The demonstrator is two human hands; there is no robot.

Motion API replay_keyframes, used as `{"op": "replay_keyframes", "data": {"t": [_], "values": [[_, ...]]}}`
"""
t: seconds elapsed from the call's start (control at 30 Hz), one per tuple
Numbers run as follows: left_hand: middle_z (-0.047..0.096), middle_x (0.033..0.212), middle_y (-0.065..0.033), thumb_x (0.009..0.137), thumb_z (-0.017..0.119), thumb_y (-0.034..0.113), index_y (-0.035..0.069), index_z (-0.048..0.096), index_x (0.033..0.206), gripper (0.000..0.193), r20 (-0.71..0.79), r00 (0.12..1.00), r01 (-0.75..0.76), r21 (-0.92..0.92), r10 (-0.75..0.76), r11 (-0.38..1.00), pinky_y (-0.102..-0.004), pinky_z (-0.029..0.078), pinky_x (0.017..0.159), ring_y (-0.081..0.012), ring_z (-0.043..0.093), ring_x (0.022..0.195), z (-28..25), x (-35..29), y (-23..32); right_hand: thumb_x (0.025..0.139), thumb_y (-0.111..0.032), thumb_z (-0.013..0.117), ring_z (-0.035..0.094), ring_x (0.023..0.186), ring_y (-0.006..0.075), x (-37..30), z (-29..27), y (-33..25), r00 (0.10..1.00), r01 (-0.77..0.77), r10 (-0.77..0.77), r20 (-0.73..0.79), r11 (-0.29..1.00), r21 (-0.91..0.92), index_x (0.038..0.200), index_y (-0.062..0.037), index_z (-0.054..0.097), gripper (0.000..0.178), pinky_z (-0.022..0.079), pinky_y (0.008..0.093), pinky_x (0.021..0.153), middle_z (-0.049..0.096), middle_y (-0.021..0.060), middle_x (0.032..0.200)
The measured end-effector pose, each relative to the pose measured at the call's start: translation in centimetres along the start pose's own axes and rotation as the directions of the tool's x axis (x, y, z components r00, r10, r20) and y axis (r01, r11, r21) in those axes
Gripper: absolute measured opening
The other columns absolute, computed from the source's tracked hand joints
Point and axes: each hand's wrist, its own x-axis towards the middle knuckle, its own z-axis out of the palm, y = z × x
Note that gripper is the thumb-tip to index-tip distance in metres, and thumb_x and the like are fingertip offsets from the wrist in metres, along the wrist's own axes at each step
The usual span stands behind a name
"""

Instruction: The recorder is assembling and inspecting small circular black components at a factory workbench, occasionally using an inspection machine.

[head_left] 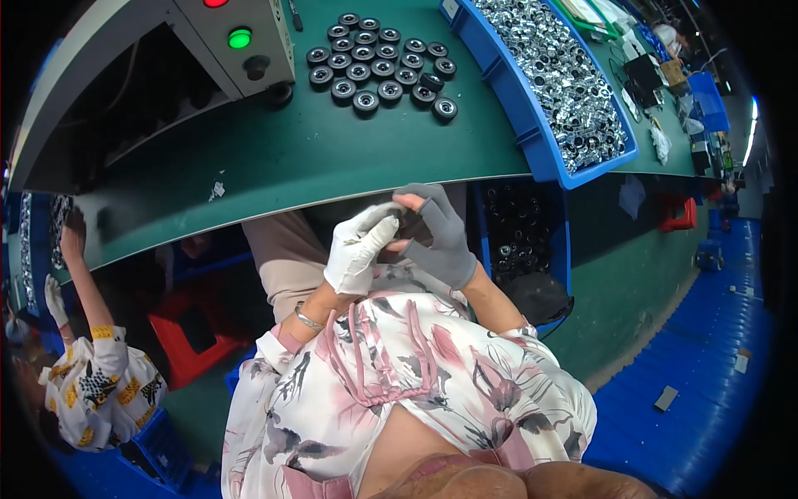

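Observation:
My left hand (356, 251), in a white glove, is raised just beyond the table's near edge, over my lap. Facing it is my right hand (444, 241), in a grey glove that leaves the thumb and fingertips bare. The fingers of both hands curl toward each other and nearly meet. A small dark thing seems to sit between them, mostly covered by the fingers, and its kind cannot be made out. On the green tabletop ahead lie several small black wheels (385, 68) with silvery hubs, grouped together.
A blue bin (573, 178) of shiny silver parts stands at the table's right. Below it, another blue bin (568, 249) holds dark pieces. A machine with a green button (239, 38) occupies the left. Beyond a red stool (195, 333), a co-worker's arm (87, 287) reaches to the table.

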Motion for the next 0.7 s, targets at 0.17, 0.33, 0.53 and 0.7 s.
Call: {"op": "replay_keyframes", "data": {"t": [0.17, 0.33, 0.53, 0.7], "values": [[0.066, 0.102, -0.0028, 0.099, 0.065, 0.026, -0.001, 0.060, 0.131, 0.042, 0.069, 0.986, 0.154, -0.061, -0.150, 0.986, -0.0180, 0.037, 0.055, -0.0051, 0.055, 0.079, -0.8, -0.3, 0.3, 0.071, 0.002, 0.084, 0.060, 0.095, 0.0160, -0.4, -0.7, 0.2, 0.997, 0.005, -0.004, 0.082, 1.000, -0.021, 0.120, -0.0022, 0.065, 0.053, 0.053, 0.0278, 0.078, 0.055, 0.0082, 0.118], [0.066, 0.100, -0.0030, 0.099, 0.064, 0.027, -0.001, 0.056, 0.135, 0.046, 0.122, 0.983, 0.166, -0.275, -0.137, 0.947, -0.0181, 0.037, 0.056, -0.0051, 0.056, 0.077, 0.1, -0.5, 0.7, 0.074, 0.003, 0.081, 0.059, 0.096, 0.0145, -0.8, -0.9, -0.7, 0.995, -0.090, 0.084, 0.057, 0.990, 0.109, 0.119, -0.0026, 0.066, 0.048, 0.052, 0.0258, 0.077, 0.056, 0.0071, 0.117], [0.066, 0.107, -0.0064, 0.091, 0.069, -0.003, -0.002, 0.060, 0.115, 0.026, 0.008, 0.977, -0.215, 0.009, 0.215, 0.977, -0.0246, 0.050, 0.088, -0.0108, 0.062, 0.096, 0.1, -1.1, 0.4, 0.078, 0.006, 0.077, 0.062, 0.092, 0.0124, -1.9, -0.3, -3.1, 0.984, -0.178, 0.179, -0.006, 0.983, 0.030, 0.115, 0.0001, 0.066, 0.038, 0.051, 0.0237, 0.074, 0.061, 0.0070, 0.109], [0.065, 0.108, -0.0059, 0.091, 0.068, -0.004, -0.001, 0.060, 0.114, 0.025, -0.011, 0.963, -0.257, 0.252, 0.269, 0.933, -0.0250, 0.052, 0.085, -0.0108, 0.063, 0.094, 0.1, -1.5, 0.1, 0.079, 0.009, 0.075, 0.061, 0.079, 0.0128, -2.2, 0.3, -3.0, 0.986, -0.131, 0.125, -0.109, 0.990, -0.044, 0.107, 0.0004, 0.067, 0.030, 0.048, 0.0242, 0.067, 0.062, 0.0070, 0.094]]}}
